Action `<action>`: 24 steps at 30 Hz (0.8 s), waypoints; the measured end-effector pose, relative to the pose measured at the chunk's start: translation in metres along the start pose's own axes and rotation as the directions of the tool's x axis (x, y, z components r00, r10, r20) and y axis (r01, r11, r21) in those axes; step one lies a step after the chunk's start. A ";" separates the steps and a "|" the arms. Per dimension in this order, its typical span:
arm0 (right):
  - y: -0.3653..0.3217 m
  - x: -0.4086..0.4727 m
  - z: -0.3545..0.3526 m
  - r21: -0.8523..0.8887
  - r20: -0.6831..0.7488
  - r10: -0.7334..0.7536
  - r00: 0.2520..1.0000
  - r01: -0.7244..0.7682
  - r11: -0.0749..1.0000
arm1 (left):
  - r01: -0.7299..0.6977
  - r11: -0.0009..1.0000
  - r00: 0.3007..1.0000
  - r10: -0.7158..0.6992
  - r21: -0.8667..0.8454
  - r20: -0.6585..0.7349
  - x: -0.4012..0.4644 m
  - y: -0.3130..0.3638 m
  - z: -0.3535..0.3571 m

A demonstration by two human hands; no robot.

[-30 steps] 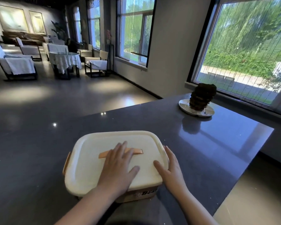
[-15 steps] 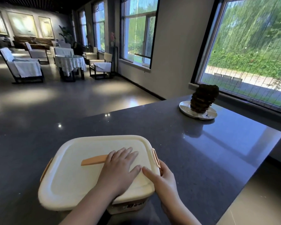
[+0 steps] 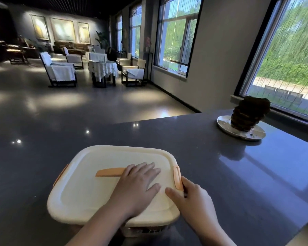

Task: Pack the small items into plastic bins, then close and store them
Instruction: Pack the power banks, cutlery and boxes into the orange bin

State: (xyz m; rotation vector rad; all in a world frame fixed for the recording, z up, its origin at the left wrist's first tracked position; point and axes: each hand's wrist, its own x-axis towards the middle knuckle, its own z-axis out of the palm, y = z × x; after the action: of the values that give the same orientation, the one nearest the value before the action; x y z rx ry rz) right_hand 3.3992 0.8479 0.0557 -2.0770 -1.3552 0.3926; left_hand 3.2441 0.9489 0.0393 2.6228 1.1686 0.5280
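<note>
A cream plastic bin point(image 3: 96, 196) with its lid point(image 3: 89, 185) in place sits on a dark speckled countertop point(image 3: 220, 183), near the counter's front edge. An orange handle strip point(image 3: 108, 172) lies flat across the middle of the lid; orange side latches show at the bin's left point(image 3: 60, 174) and right point(image 3: 178, 177) edges. The left hand point(image 3: 137, 187) rests palm-down on the lid, fingers straight and slightly spread, covering the right end of the handle strip and gripping nothing. The right hand point(image 3: 194, 199) sits at the bin's right side, its thumb laid on the lid's corner and its fingers curled down beside the right latch; whether they grasp the latch or only touch it cannot be told. Toward the far right of the counter, well apart from the bin, a white plate point(image 3: 256, 134) carries a dark ridged stack point(image 3: 247, 115). Behind the counter, a dim hall holds covered chairs point(image 3: 59, 71) and a draped table point(image 3: 103, 69); tall windows point(image 3: 176, 36) line the right wall.
</note>
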 end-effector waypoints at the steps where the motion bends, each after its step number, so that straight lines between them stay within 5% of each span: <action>1: 0.001 0.002 -0.001 -0.053 0.005 -0.014 1.000 0.015 0.998 | 0.002 1.000 1.000 -0.002 -0.003 0.007 0.000 0.000 0.000; 3: 0.004 0.005 0.000 -0.094 0.026 -0.035 0.999 0.037 0.995 | 0.005 1.000 1.000 -0.005 0.001 0.018 0.000 -0.001 0.000; 9: 0.003 0.014 0.001 0.300 0.209 -0.017 0.978 -0.048 0.953 | -0.006 1.000 0.999 0.006 -0.018 0.042 -0.002 0.001 -0.006; 11: 0.004 0.017 0.006 0.226 0.177 -0.020 0.984 -0.021 0.974 | 0.001 0.999 1.000 -0.001 -0.042 0.012 -0.004 0.000 -0.007; 13: -0.003 0.019 0.013 -0.038 0.108 -0.081 0.991 0.085 0.996 | 0.074 0.988 0.992 -0.087 -0.136 -0.090 -0.008 -0.003 -0.011; 16: -0.031 0.019 0.035 -0.195 0.187 -0.345 0.920 0.379 0.905 | 0.248 0.939 0.919 -0.306 -0.238 -0.248 -0.024 -0.021 -0.025; 21: -0.089 0.024 0.084 -0.277 0.377 -0.497 0.782 0.607 0.745 | 0.500 0.861 0.778 -0.492 -0.089 -0.391 -0.065 -0.074 -0.052; 24: -0.118 0.032 0.104 -0.293 0.451 -0.539 0.711 0.688 0.663 | 0.640 0.679 0.621 -0.733 -0.361 -0.277 -0.085 -0.100 -0.062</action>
State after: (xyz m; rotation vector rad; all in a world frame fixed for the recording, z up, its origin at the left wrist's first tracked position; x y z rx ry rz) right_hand 3.2714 0.9451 0.0542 -1.7353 -2.4550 0.1235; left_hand 3.0991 0.9543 0.0414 1.6738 1.9696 0.9720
